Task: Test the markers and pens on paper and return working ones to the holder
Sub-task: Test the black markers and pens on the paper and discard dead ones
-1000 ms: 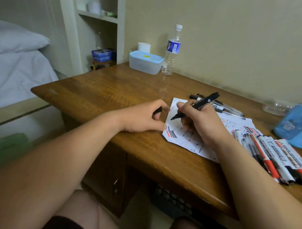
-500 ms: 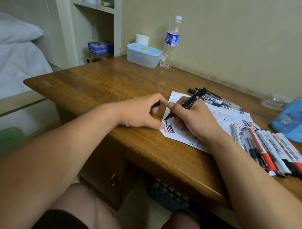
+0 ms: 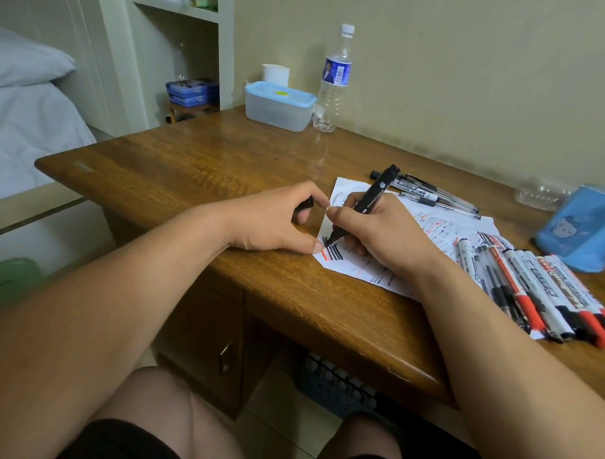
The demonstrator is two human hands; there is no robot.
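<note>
Head view: a wooden desk [image 3: 193, 163] with a glossy, grained top stands against a plain beige wall [image 3: 471, 80]. A sheet of paper [image 3: 358, 270] lies near the desk's front edge, scribbled over with red and black strokes.

The right hand [image 3: 386, 235] rests on the paper and grips a black marker [image 3: 372, 194], tip down on a set of black lines at the paper's left corner. The left hand [image 3: 274, 221] lies just left of the paper, fingers curled round a black cap [image 3: 303, 206], thumb tip at the paper's edge.

Right of the paper, partly on it, markers [image 3: 539, 292] with red and black caps lie side by side. Beyond the paper's far edge lie several pens [image 3: 429, 196]. Farther right of the paper a blue holder [image 3: 582, 235] lies tilted, with clear crumpled plastic [image 3: 539, 194] behind it.

Well beyond the paper, by the wall, stand a blue-lidded box [image 3: 278, 106] and a water bottle [image 3: 333, 82]. Far left of the paper is a bed [image 3: 24, 116] with white bedding, and a white shelf [image 3: 178, 8] holding blue tins [image 3: 191, 91]. Below the paper, a drawer [image 3: 218, 346] sits under the desk.
</note>
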